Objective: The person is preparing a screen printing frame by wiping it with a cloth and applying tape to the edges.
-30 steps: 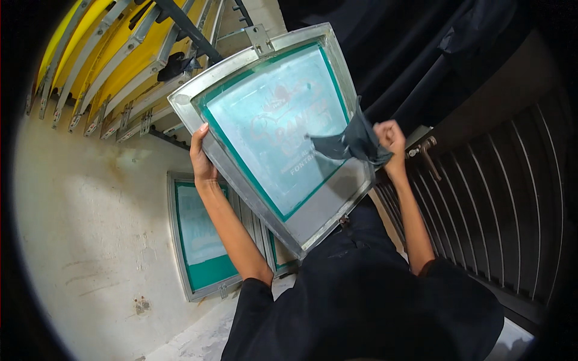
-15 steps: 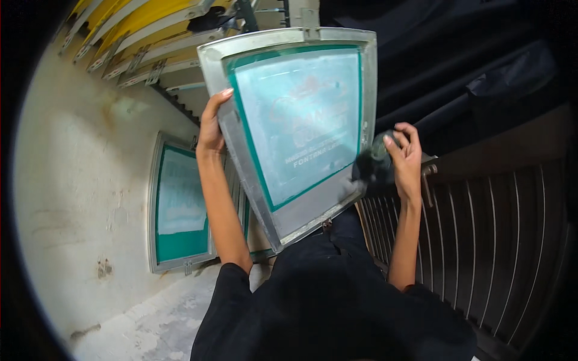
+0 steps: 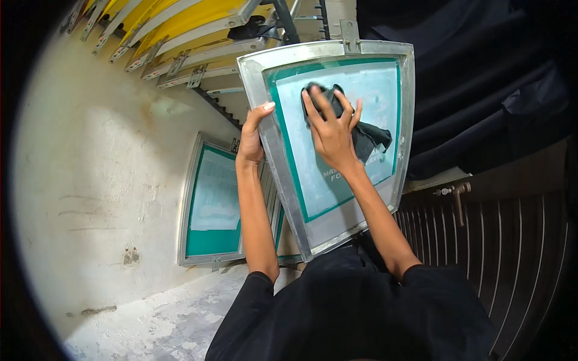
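Observation:
A screen printing frame (image 3: 283, 162) with a silver metal border and pale blue mesh edged in green stands tilted in front of me. My left hand (image 3: 254, 133) grips its left side, thumb over the front edge and the other fingers hidden behind. Against the upper part of the mesh, my right hand (image 3: 335, 127) presses a dark cloth (image 3: 372, 139), fingers spread over it. The cloth's loose end hangs to the right of the hand. Faint lettering shows on the mesh below, partly covered by my right wrist.
More screen frames (image 3: 212, 201) lean against the stained pale wall (image 3: 108, 168) at left. Above them, a rack holds several frames with yellow mesh (image 3: 186, 27). Black sheeting (image 3: 457, 90) hangs at the back right, over a tap (image 3: 462, 195) and a dark ribbed panel (image 3: 512, 253).
My right hand has moved left from the frame's lower right edge onto the upper mesh, bringing the cloth flat against it. The left hand keeps its hold; the view has shifted.

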### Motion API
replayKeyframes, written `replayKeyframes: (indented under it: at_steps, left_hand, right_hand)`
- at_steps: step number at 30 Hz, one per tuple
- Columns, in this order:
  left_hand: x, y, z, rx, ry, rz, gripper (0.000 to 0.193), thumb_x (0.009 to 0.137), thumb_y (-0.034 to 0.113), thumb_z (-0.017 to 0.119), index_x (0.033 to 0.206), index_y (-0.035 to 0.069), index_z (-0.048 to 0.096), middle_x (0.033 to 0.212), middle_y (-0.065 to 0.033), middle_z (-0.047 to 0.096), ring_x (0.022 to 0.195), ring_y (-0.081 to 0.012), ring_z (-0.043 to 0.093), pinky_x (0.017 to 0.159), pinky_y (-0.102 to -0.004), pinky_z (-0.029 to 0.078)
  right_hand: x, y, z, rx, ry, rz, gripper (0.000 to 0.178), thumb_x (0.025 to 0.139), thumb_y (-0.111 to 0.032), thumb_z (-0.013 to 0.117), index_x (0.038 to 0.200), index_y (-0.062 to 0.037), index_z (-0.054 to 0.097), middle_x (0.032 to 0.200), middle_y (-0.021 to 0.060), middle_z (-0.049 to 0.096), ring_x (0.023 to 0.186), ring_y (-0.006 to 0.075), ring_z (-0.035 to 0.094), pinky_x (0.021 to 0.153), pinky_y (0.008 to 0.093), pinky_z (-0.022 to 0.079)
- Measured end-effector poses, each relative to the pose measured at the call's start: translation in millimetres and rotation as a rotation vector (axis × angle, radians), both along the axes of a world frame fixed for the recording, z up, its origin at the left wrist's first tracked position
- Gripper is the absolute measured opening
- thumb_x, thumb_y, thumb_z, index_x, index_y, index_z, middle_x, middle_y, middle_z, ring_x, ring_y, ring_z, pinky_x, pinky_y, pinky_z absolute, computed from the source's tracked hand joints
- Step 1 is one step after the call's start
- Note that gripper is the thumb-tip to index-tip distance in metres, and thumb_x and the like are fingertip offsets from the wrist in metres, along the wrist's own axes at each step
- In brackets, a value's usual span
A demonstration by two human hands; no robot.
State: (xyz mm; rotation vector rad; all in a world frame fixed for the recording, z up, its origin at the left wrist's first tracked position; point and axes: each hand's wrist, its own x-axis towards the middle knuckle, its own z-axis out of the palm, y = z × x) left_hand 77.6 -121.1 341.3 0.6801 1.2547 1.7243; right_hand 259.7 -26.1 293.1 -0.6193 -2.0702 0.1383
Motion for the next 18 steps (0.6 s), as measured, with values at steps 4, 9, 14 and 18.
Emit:
replayKeyframes:
  at_steps: [4,9,14,18]
  left_hand:
    - [-5.5,-5.8,1.2,0.081,-0.028,-0.045,0.044,0.097,0.035,0.062,0.122,-0.001,0.068,0.105,-0.0121,0.076,0.088,-0.0202,0.074,0.081,-0.0321,0.060]
    - [10.2,-0.2,1.5,0.092,-0.075,0.026,0.036,0.094,0.030,0.067,0.114,0.000,0.071,0.096,-0.0073,0.075,0.080,-0.0156,0.071,0.074,-0.0297,0.057]
    - [15.8,14.6,-15.4,0.049,-0.041,0.024,0.035,0.093,0.032,0.069,0.111,0.001,0.072,0.094,-0.0051,0.073,0.077,-0.0142,0.069,0.073,-0.0274,0.053]
    - [23.4,14.0,-5.2,0.002,-0.062,-0.034,0.031,0.092,0.032,0.070,0.105,0.004,0.073,0.089,-0.0043,0.073,0.071,-0.0138,0.067,0.068,-0.0276,0.053]
  right_hand:
    - [-12.3,24.3,21.5,0.101,-0.075,0.068,0.055,0.102,-0.024,0.059,0.156,-0.0223,0.051,0.161,-0.0030,0.048,0.152,0.0265,0.032,0.122,0.0603,0.004]
    - [-21.3,23.7,12.9,0.108,-0.060,0.182,0.050,0.102,-0.019,0.058,0.152,-0.0274,0.057,0.158,-0.0060,0.052,0.140,0.0205,0.041,0.114,0.0454,0.018]
    - [-25.2,9.4,-1.8,0.119,0.006,0.165,0.051,0.093,-0.016,0.061,0.144,-0.0195,0.064,0.143,-0.0129,0.056,0.114,0.0209,0.043,0.098,0.0415,0.024]
    - [-11.8,45.7,15.4,0.069,0.013,0.044,0.048,0.100,-0.016,0.058,0.147,-0.0237,0.062,0.149,-0.0076,0.058,0.123,0.0204,0.044,0.106,0.0441,0.019]
